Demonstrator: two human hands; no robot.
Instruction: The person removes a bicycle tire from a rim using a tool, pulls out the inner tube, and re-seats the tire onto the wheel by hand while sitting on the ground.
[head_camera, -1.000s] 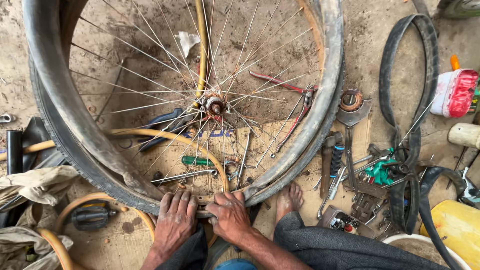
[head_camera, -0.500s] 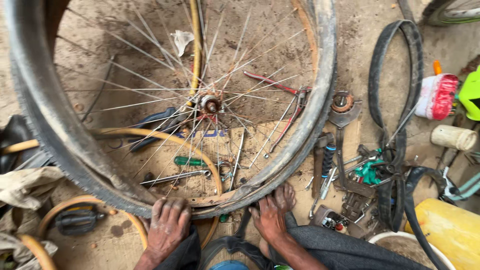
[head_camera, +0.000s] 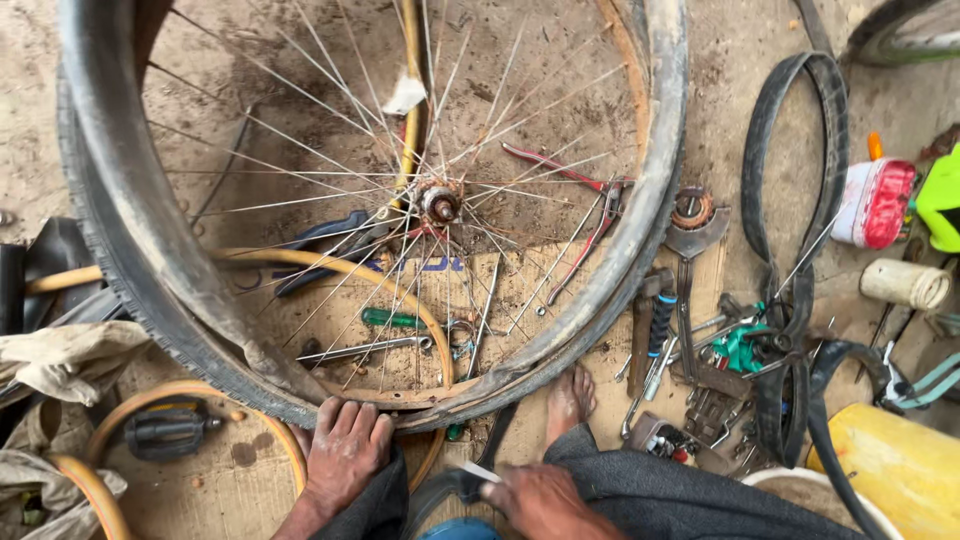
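Observation:
A spoked bicycle wheel with a black tyre fills the upper view, its rusty rim nearest me. My left hand presses on the lower edge of the tyre and rim, fingers curled over it. My right hand is low near my lap, closed on a small pale flat tool next to a black rubber strip. A bare foot rests against the tyre's lower right edge.
Pliers with red handles, a green-handled screwdriver and wrenches lie on the dirt and cardboard. A loose black tyre, a red canister, a yellow container, a pedal and rags surround me.
My right hand left the rim and dropped toward my lap, now gripping a small tool. The left hand stays on the tyre edge. The view shifted slightly left.

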